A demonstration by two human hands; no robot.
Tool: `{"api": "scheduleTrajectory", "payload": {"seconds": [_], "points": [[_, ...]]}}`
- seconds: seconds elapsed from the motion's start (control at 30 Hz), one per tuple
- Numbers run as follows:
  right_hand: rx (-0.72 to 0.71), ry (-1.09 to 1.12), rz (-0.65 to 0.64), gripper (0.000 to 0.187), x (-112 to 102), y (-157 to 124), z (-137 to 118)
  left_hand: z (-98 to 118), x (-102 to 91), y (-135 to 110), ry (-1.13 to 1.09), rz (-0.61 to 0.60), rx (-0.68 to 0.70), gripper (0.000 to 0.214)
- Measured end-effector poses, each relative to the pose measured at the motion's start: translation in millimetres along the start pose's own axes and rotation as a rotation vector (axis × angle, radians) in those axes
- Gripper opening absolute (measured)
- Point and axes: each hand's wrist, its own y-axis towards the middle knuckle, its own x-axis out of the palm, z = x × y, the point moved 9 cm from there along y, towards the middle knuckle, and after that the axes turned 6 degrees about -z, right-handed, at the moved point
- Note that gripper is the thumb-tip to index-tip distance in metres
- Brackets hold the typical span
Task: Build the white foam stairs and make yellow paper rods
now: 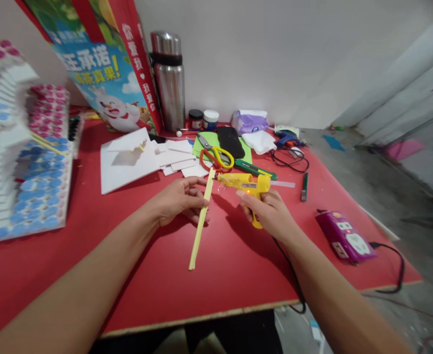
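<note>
My left hand [182, 200] pinches a thin pale-yellow strip [199, 231] that slants over the red table, its upper end farther from me. What the strip is made of I cannot make out. In my right hand [266, 209] is a yellow hot glue gun [240, 181], gripped by its handle, with a small orange light showing. A clear glue stick [283, 184] pokes out of its back. The nozzle points left, at or very near the strip's upper end; whether they touch I cannot tell.
Behind my hands lie scissors [216, 153], a green utility knife [255, 168], a black phone [230, 142] and white board pieces [172, 155]. A steel thermos [170, 83] stands by a printed bag [109, 73]. On the right sits a purple power box [345, 236] with cords; on the left, a pink-and-blue craft model [35, 196].
</note>
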Motion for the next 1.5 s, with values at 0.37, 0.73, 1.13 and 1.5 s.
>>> {"api": "scheduleTrajectory", "payload": {"seconds": [0.37, 0.73, 1.13, 1.5], "points": [[-0.047, 0.017, -0.076, 0.06, 6.1, -2.2, -1.5, 3.5, -5.1, -0.2, 0.021, 0.041, 0.013, 0.05], [-0.016, -0.023, -0.019, 0.06, -0.2, -0.4, 1.8, 0.6, -3.2, 0.5, 0.025, 0.02, 0.007, 0.046], [-0.012, -0.022, -0.014, 0.059, -1.2, 1.3, 1.5, 1.1, -1.4, -0.1, 0.038, 0.002, 0.002, 0.043], [-0.009, 0.013, -0.155, 0.059, 8.8, -1.1, 2.6, 2.6, -3.3, -0.7, 0.052, 0.04, 0.0, 0.045]]}}
